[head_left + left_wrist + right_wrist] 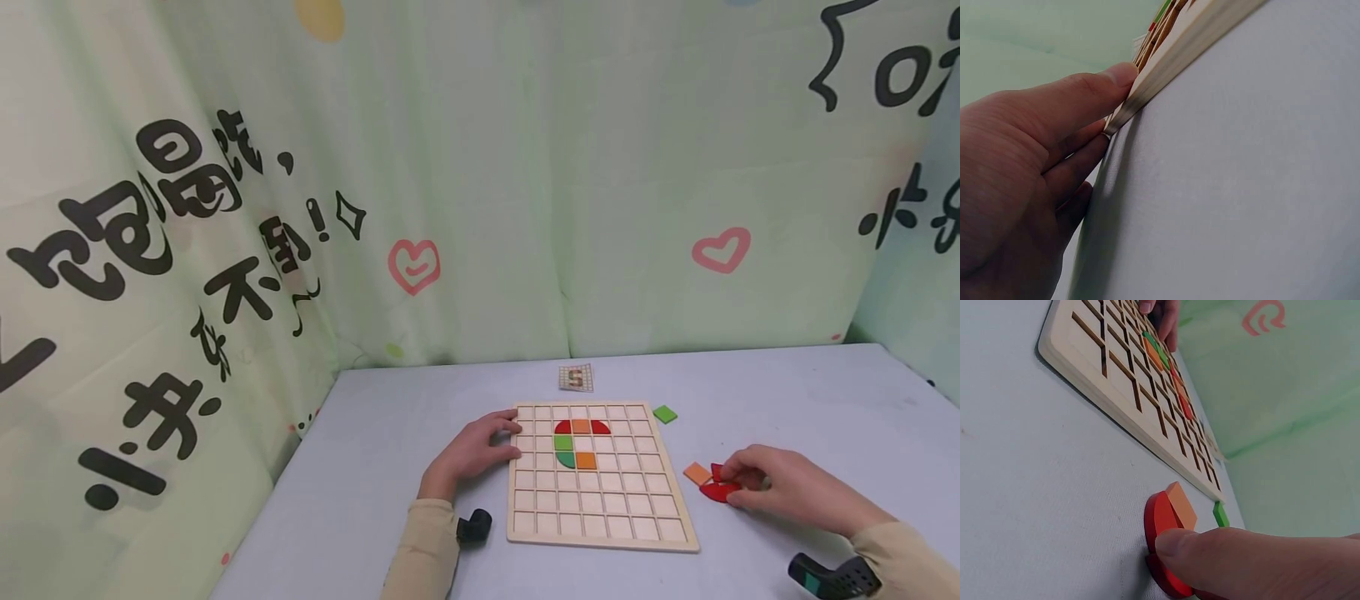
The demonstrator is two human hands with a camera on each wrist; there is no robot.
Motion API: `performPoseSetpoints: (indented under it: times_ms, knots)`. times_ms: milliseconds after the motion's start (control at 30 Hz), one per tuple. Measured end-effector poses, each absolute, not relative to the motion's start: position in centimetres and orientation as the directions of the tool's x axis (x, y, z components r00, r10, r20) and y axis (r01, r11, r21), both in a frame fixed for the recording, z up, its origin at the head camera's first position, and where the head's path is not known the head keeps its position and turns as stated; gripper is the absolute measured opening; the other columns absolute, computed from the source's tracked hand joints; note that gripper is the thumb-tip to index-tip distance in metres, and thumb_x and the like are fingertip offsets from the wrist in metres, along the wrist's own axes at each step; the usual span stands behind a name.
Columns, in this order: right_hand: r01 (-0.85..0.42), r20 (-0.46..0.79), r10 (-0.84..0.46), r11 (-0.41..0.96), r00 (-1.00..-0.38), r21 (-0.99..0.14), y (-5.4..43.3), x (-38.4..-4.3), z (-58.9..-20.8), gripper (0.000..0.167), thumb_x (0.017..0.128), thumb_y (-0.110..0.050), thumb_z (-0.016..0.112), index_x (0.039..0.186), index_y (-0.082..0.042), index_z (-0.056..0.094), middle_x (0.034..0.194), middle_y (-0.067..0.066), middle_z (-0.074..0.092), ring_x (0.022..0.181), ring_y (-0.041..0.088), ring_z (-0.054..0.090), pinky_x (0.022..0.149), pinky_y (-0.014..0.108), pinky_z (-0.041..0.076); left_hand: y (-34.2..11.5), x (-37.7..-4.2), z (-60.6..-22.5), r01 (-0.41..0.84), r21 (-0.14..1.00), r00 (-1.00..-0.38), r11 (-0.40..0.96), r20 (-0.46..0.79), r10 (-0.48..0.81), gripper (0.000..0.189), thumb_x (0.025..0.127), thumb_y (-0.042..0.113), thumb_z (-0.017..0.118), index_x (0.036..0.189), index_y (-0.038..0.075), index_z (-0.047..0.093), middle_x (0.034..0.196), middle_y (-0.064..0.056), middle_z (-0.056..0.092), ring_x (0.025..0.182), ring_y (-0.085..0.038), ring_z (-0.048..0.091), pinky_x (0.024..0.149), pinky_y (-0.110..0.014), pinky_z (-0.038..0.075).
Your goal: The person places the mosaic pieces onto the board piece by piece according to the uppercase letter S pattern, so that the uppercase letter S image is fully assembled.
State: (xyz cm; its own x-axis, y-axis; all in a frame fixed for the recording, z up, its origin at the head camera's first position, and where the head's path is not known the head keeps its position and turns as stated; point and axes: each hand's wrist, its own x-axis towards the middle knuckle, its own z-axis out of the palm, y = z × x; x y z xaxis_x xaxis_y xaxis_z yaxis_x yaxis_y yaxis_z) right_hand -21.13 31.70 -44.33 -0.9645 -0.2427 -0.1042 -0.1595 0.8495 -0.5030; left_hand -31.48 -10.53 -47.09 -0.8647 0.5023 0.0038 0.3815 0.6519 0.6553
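A wooden grid board [600, 525] lies on the table, holding several coloured pieces in its upper-left cells: red quarter-rounds, orange squares [586, 461], a light green square [563, 443] and a dark green quarter-round [566, 459]. My left hand [474, 450] rests against the board's left edge; in the left wrist view the thumb [1100, 87] touches the rim and the fingers are fairly straight. To the right of the board, my right hand [783, 487] pinches at red curved pieces [716, 492] on the table. Its thumb presses one red piece [1159, 515]; its other fingers are hidden in that view.
An orange square [697, 473] lies beside the red pieces. A green square [664, 414] sits near the board's upper-right corner. Behind the board is a small card [576, 377] with a printed grid pattern. A printed curtain [487, 183] hangs behind the table.
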Motion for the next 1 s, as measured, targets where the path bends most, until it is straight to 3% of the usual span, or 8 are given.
performPoseSetpoints:
  times_ms: [233, 500, 1000]
  knots:
    - [-0.144, -0.142, -0.249, 0.846, -0.958, -0.513, 31.35, -21.05, -44.01, 0.033, 0.081, -0.019, 0.083, 0.106, -0.005, 0.067, 0.094, -0.002, 0.062, 0.082, 0.013, 0.053, 0.065, 0.020, 0.049, -10.48, -31.61, -47.25, 0.384, 0.651, -0.865, 0.655, 0.006, 0.502, 0.038, 0.093, 0.025, 0.071, 0.127, 0.008, 0.067, 0.155, -0.003, 0.048, 0.147, -0.025, 0.040, 0.121, -0.044, 0.034]
    - [-0.166, -0.146, -0.276, 0.842, -0.950, -0.513, 31.43, -21.36, -44.05, 0.026, 0.081, -0.001, 0.075, 0.105, -0.003, 0.066, 0.098, 0.000, 0.064, 0.084, 0.014, 0.056, 0.068, 0.020, 0.052, -10.54, -31.63, -47.28, 0.393, 0.647, -0.862, 0.653, 0.011, 0.507, 0.038, 0.093, 0.025, 0.071, 0.127, 0.008, 0.067, 0.155, -0.004, 0.048, 0.146, -0.025, 0.040, 0.121, -0.044, 0.034]
    - [-0.144, -0.142, -0.236, 0.871, -0.961, -0.469, 31.98, -21.67, -44.24, 0.025, 0.081, -0.015, 0.082, 0.099, -0.007, 0.066, 0.087, 0.000, 0.056, 0.080, 0.015, 0.049, 0.062, 0.019, 0.046, -10.47, -31.66, -47.37, 0.372, 0.646, -0.871, 0.667, -0.006, 0.491, 0.038, 0.093, 0.025, 0.071, 0.128, 0.010, 0.067, 0.155, -0.001, 0.047, 0.147, -0.023, 0.039, 0.121, -0.042, 0.034]
